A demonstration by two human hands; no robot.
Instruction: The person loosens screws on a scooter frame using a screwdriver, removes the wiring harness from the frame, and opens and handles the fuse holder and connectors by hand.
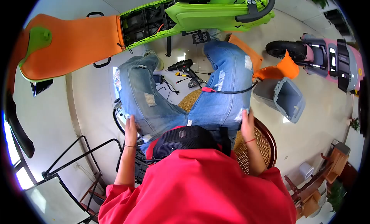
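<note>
My left hand (131,132) rests against the outer side of my left thigh, its fingers stretched out and nothing visible in it. On the opposite side, my right hand (247,126) lies along my right thigh, also with straight fingers and no object showing. A black cable (231,92) with a red connector (208,89) is draped over my right leg. Between my feet a black power drill (182,65) lies on the floor, beside loose cables with plugs (169,86). I sit on a woven wicker seat (266,145).
Ahead stands a green scooter (208,17) with an orange seat panel (73,42) and exposed wiring. To the right are an orange curved part (281,69), a grey bin (295,102) and a pink scooter (327,60). A black metal frame (83,152) stands at the left.
</note>
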